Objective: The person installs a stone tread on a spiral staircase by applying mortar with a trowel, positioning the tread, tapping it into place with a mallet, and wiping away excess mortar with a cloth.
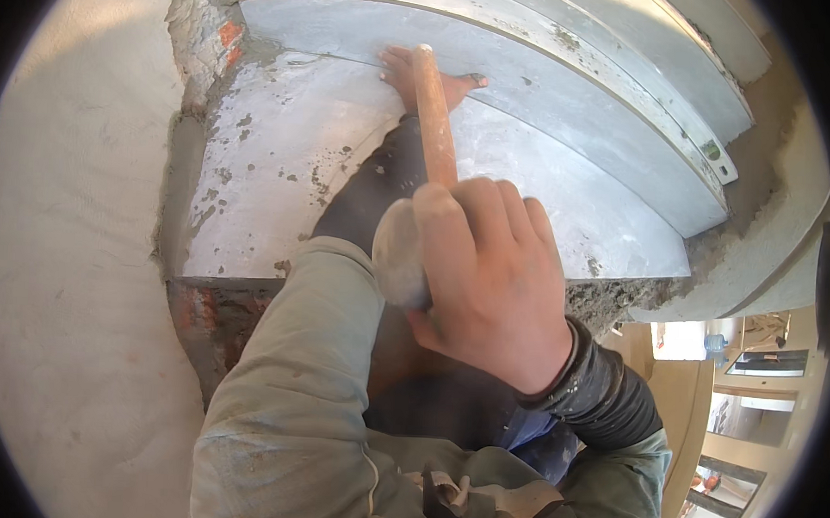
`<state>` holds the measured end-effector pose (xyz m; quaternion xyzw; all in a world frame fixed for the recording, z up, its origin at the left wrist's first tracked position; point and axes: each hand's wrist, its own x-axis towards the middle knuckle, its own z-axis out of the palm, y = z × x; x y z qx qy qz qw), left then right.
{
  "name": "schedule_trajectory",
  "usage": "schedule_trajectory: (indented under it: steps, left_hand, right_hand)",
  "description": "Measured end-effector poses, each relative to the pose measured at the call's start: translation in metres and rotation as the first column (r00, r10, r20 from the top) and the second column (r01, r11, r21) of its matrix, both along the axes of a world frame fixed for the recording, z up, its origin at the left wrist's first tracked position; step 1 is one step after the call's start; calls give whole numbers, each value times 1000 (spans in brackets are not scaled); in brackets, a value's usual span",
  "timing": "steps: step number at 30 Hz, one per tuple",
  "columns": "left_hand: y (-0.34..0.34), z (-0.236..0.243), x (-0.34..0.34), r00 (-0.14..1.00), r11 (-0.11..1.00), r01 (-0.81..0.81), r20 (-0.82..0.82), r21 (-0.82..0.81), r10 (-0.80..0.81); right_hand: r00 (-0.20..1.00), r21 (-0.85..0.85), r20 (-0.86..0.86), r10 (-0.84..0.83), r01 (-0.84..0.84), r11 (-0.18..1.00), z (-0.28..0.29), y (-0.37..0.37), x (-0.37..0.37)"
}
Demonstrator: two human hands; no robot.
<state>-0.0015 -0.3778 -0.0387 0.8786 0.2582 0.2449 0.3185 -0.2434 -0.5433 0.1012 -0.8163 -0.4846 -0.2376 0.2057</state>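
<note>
Head view, nearest first: a grey-green jacket sleeve (289,383) on the left arm, then the right hand (502,291), closed firmly around a wooden-handled mallet (435,135), gripping close up by its rounded, greyish head, with the handle pointing away from the body. Beyond, the left hand (406,78) is spread wide, palm down, holding nothing, at the line where the pale grey slab (279,188) meets the upright riser (551,117). From this steep angle the handle's far end crosses the left hand; can't tell whether they touch. Slab lies flat as a stair tread, between the plastered wall (64,244) on the left and the curved side on the right, mortar crumbs scattered over it, rough mortar (608,300) showing under its near edge. A spirit level (715,152) rests along the step above. My reading: the bedding stage, slab in place and being pressed and tapped down. The next move would call for short, even taps, the mallet head clear of those spread fingers, and a check for level.
</note>
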Motion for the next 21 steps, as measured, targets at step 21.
schedule_trajectory:
  steps: [21]
  left_hand:
    - [32,-47,20,943,994,-27,327,-109,62]
  right_hand:
    - [999,-195,32,-15,21,981,-9,60,61]
